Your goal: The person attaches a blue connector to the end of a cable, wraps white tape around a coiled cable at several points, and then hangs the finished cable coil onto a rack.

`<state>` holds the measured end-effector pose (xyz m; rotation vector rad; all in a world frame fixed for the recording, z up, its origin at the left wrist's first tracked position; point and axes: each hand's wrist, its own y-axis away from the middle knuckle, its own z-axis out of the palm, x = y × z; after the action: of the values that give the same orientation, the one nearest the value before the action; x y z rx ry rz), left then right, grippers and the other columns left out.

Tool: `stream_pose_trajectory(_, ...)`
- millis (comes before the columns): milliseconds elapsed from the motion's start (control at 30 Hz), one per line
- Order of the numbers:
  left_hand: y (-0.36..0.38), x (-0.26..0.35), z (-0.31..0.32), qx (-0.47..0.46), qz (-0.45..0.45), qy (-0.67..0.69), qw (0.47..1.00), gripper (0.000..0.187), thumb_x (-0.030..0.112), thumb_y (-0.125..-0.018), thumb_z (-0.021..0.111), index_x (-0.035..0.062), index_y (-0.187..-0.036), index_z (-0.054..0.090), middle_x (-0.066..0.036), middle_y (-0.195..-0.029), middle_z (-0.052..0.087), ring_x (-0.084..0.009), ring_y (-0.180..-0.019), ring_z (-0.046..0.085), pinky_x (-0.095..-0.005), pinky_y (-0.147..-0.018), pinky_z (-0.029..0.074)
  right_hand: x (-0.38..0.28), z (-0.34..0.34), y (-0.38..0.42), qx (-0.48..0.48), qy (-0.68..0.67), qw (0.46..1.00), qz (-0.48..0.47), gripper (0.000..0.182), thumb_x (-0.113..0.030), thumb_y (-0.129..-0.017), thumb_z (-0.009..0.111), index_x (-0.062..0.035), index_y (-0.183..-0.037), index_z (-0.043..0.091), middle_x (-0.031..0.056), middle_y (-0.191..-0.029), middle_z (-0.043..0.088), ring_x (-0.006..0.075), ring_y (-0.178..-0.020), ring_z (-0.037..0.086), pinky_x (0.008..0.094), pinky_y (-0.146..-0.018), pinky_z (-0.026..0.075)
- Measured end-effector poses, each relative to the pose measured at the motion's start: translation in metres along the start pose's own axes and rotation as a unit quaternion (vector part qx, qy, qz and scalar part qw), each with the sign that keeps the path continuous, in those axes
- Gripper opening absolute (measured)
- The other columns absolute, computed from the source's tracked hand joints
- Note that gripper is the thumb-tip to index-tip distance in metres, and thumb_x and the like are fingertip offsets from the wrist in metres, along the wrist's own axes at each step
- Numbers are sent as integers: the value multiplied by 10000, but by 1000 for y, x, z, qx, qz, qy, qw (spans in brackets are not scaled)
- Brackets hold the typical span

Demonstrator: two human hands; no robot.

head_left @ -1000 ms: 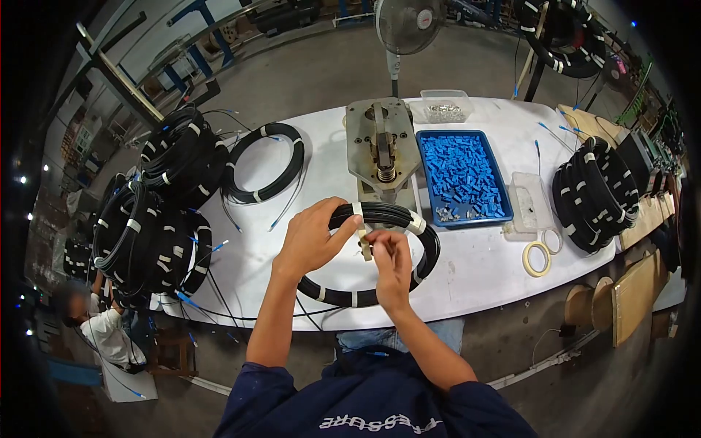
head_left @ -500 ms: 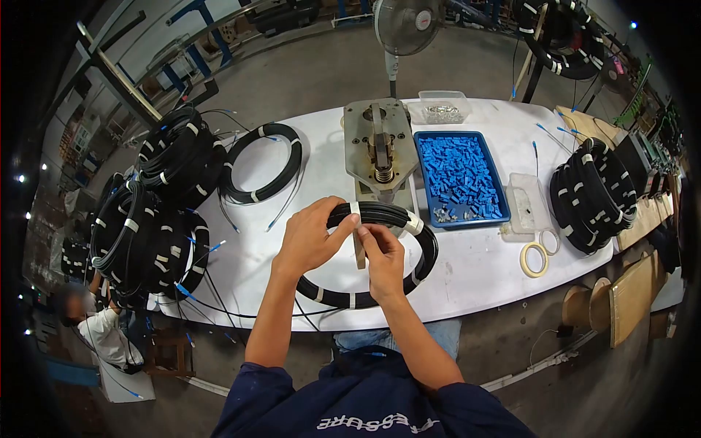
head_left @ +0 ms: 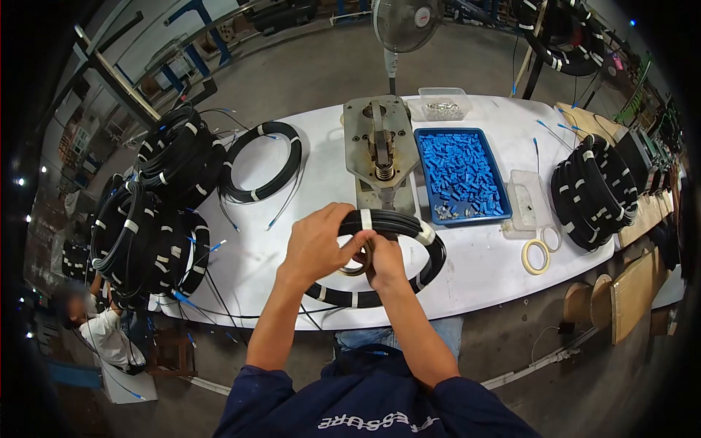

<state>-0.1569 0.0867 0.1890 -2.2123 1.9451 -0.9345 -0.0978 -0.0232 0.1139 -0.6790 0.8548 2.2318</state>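
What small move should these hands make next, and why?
Perhaps smooth the white tape band onto the black cable coil: the left hand grips the coil beside it, and the right hand, with the beige tape roll, is just below.

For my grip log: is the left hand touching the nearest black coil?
Touching. The head view shows the left hand gripping the black coil at its upper left.

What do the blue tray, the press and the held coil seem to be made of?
Blue tray: probably plastic, evenly coloured, with a moulded-looking rim.
Press: metal, likely steel, dull grey with a shiny spring.
Held coil: black cable, sheathed in smooth plastic or rubber, judging by its soft sheen.
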Motion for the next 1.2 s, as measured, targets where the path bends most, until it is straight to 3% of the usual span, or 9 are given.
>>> stream_pose_trajectory(67,2,1,-1,6,17,-9,1000,471,476,-850,705,48,-1024,614,-101,-861,674,-328,-729,667,-402,-621,525,-7,-5,2,14,17,1000,5,118,-165,-929,625,-55,-890,645,15,-840,631,114,-678,579,258,-549,448)
stream_pose_trajectory(133,1,0,0,-9,-1,-25,1000,453,406,-839,742,27,-1048,608,-130,-869,675,-340,-717,663,-380,-625,526,-7,-20,-3,-75,176,976,-99,123,-119,-924,633,-16,-865,664,30,-849,643,127,-665,587,261,-553,458)
stream_pose_trajectory(200,1,-4,1,1,8,-35,999,444,404,-840,737,32,-1043,604,-126,-860,668,-341,-717,658,-384,-615,523,2,-25,-6,-36,276,944,-177,96,-82,-913,650,-2,-863,667,62,-891,649,153,-637,584,278,-559,466)
stream_pose_trajectory(300,3,-6,3,4,16,-45,999,453,409,-834,741,38,-1052,599,-124,-860,668,-338,-717,655,-388,-615,523,42,-53,-31,-8,456,790,-409,111,-109,-903,658,-51,-992,691,144,-929,624,315,-696,626,374,-637,510)
stream_pose_trajectory(567,2,-8,4,-22,14,-42,999,467,406,-829,745,35,-1066,589,-128,-878,675,-339,-730,662,-392,-629,527,87,-67,-34,-68,590,717,-365,176,-150,-931,600,-107,-1100,624,133,-1127,549,368,-915,626,478,-806,503)
stream_pose_trajectory(800,1,-9,2,-31,18,-41,999,428,333,-818,760,39,-1078,588,-132,-882,678,-343,-761,664,-399,-660,528,96,-86,-36,-65,643,715,-268,288,-119,-871,661,-120,-1152,600,144,-1139,523,405,-950,612,487,-836,508)
stream_pose_trajectory(933,-1,-6,-1,-42,-23,-24,999,403,286,-801,778,39,-1061,596,-140,-894,675,-351,-778,662,-406,-673,524,93,-89,-42,-41,623,711,-325,294,-114,-858,676,-117,-1143,605,148,-1099,547,373,-906,631,442,-799,529)
stream_pose_trajectory(1033,4,-11,2,-11,-30,-11,999,393,272,-790,790,31,-1043,610,-152,-890,671,-359,-778,656,-407,-672,517,83,-90,-41,-35,510,796,-322,296,-124,-831,716,-111,-1113,627,141,-1017,577,287,-760,649,392,-711,538)
stream_pose_trajectory(1200,31,-34,6,57,-126,69,988,382,240,-796,800,9,-1040,619,-143,-861,670,-322,-716,638,-373,-647,507,49,-84,-21,-22,474,843,-252,110,-122,-829,710,-68,-925,715,105,-971,596,206,-635,629,340,-645,530)
